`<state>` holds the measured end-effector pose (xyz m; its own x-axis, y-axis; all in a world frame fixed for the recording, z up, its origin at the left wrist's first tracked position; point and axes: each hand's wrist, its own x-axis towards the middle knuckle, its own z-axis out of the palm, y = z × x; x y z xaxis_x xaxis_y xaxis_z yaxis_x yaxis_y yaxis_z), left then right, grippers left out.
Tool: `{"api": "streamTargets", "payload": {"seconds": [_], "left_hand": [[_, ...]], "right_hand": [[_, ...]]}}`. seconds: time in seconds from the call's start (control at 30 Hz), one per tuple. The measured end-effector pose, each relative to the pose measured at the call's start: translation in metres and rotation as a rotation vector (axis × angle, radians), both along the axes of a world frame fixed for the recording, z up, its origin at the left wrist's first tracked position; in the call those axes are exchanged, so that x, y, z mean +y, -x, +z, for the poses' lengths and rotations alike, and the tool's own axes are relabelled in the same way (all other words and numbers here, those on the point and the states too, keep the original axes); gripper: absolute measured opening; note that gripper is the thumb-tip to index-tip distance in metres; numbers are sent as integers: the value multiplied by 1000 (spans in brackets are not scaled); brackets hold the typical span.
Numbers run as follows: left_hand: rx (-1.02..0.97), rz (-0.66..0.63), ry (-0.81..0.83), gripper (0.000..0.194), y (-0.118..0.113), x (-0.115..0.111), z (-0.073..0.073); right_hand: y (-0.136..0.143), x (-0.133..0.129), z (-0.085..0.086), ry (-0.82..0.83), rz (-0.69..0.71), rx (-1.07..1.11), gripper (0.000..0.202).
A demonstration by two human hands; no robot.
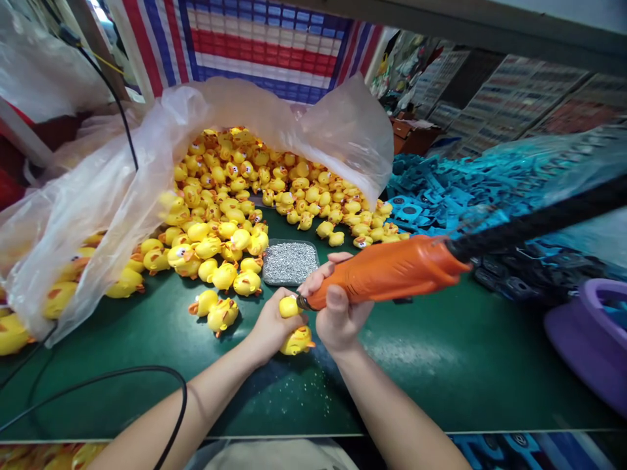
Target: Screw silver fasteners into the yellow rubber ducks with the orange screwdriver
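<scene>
My left hand (272, 326) is closed around a yellow toy duck (296, 341) just above the green table. In my right hand (340, 320) is an orange electric screwdriver (392, 269), tilted so that its dark tip meets the duck near the top. Whether a screw sits under the tip cannot be made out. Beyond my hands stands a clear tray (290, 262) filled with small silver screws. Two loose ducks (221, 314) lie on the table to the left of my left hand.
A large heap of yellow ducks (230, 176) spills from a translucent plastic bag (122, 170). Blue plastic parts (431, 189) and black parts (519, 274) lie at the right, near a purple container (588, 346). A black cable (181, 391) loops over my left forearm.
</scene>
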<state>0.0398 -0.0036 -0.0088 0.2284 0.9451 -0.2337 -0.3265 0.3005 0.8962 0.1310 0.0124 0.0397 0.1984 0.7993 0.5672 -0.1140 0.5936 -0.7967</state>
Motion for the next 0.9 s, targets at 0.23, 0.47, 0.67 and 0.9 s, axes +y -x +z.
{"api": "streamTargets", "payload": {"seconds": [0.23, 0.47, 0.67, 0.9], "left_hand": [[-64, 35, 204, 44, 4, 4, 0], [-75, 107, 139, 47, 7, 4, 6], [-130, 125, 106, 51, 6, 1, 12], [-27, 180, 70, 44, 7, -2, 13]], "right_hand": [[-2, -17, 48, -44, -80, 122, 44], [-2, -28, 28, -59, 52, 21, 34], [3, -23, 11, -49, 88, 81, 37], [8, -27, -7, -57, 133, 36, 31]]}}
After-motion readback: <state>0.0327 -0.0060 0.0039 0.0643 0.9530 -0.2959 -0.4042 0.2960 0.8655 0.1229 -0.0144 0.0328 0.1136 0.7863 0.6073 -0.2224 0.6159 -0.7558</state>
